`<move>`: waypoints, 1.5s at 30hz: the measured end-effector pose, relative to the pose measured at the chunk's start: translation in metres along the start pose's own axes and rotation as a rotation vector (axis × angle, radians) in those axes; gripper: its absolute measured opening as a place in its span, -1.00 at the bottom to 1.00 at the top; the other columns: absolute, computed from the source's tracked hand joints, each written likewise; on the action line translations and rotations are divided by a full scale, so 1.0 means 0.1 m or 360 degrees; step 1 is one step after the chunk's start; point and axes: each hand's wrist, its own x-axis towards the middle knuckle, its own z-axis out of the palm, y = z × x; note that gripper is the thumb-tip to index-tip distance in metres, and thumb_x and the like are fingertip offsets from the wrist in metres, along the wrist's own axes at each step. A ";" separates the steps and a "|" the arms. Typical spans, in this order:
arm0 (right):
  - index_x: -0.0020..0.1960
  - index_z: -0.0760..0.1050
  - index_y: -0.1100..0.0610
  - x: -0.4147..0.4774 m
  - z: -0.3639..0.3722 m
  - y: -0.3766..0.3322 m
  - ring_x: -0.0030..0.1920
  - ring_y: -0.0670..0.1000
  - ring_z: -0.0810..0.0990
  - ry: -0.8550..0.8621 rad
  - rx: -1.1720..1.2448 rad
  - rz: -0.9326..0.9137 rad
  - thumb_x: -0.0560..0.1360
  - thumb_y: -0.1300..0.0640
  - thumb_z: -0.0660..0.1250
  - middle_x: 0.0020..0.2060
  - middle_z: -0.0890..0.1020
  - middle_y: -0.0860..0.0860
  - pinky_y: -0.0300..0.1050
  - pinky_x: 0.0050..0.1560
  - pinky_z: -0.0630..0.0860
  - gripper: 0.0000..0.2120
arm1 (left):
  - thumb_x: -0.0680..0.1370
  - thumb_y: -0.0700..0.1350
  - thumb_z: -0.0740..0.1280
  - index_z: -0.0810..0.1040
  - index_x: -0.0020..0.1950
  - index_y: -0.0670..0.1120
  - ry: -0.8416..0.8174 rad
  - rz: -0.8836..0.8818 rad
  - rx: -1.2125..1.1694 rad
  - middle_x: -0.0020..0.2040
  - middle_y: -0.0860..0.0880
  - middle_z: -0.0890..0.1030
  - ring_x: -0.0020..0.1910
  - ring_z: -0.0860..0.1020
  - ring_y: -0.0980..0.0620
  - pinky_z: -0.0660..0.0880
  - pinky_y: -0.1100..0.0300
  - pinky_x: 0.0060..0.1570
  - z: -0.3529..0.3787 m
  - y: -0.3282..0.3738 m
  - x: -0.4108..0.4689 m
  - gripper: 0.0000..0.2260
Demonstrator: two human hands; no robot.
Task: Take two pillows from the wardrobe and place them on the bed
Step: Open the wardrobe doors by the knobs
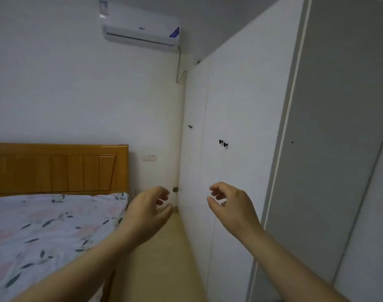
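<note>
A tall white wardrobe [247,118] runs along the right wall, its doors closed, with small black knobs [223,143] on the middle pair. The bed [44,232] with a floral sheet and a wooden headboard [55,168] lies at the left. No pillow is in sight. My left hand [149,211] is raised over the gap between bed and wardrobe, fingers loosely curled, holding nothing. My right hand [232,205] hangs in front of the wardrobe doors, below the knobs, also loosely curled and empty.
A narrow strip of tan floor [164,258] separates bed and wardrobe. An air conditioner [140,29] hangs high on the far wall, with a wall socket [149,157] beside the headboard. A grey open door panel [338,149] stands at the far right.
</note>
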 end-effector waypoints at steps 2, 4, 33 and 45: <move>0.10 0.53 -0.01 0.20 0.09 0.14 -0.08 -0.14 0.58 0.0015 0.0010 0.0039 0.47 -0.01 0.31 -0.08 0.62 -0.14 -0.10 -0.04 0.59 -0.77 | 0.49 0.04 0.30 0.47 0.19 0.02 -0.0009 -0.0008 -0.0025 0.03 0.09 0.57 -0.03 0.54 0.18 0.58 0.15 -0.01 0.15 -0.11 0.21 -0.70; 0.10 0.53 -0.01 0.47 0.23 0.39 -0.09 -0.14 0.58 0.0029 0.0018 0.0073 0.47 -0.01 0.31 -0.09 0.62 -0.14 -0.12 -0.05 0.59 -0.78 | 0.48 0.09 0.28 0.47 0.19 0.04 -0.0060 0.0005 -0.0013 0.02 0.11 0.57 -0.04 0.54 0.19 0.58 0.15 -0.02 0.38 -0.25 0.50 -0.69; 0.06 0.56 0.00 3.44 1.91 2.42 -0.13 -0.18 0.60 0.0357 -0.0020 0.0489 0.46 0.06 0.35 -0.18 0.62 -0.17 -0.11 -0.07 0.61 -0.81 | 0.48 -0.09 0.32 0.55 0.12 -0.06 -0.0363 0.0236 -0.0417 -0.03 0.06 0.62 -0.08 0.58 0.15 0.56 0.18 -0.03 2.34 -1.93 4.27 -0.77; 0.09 0.55 0.00 3.98 1.90 2.70 -0.15 -0.20 0.59 0.0772 -0.0161 0.0631 0.46 0.11 0.37 -0.16 0.60 -0.19 -0.43 -0.13 0.52 -0.80 | 0.48 -0.07 0.31 0.54 0.12 -0.01 -0.0568 0.0585 -0.0704 0.00 0.11 0.61 -0.08 0.57 0.21 0.52 0.31 -0.06 3.04 -2.02 5.43 -0.78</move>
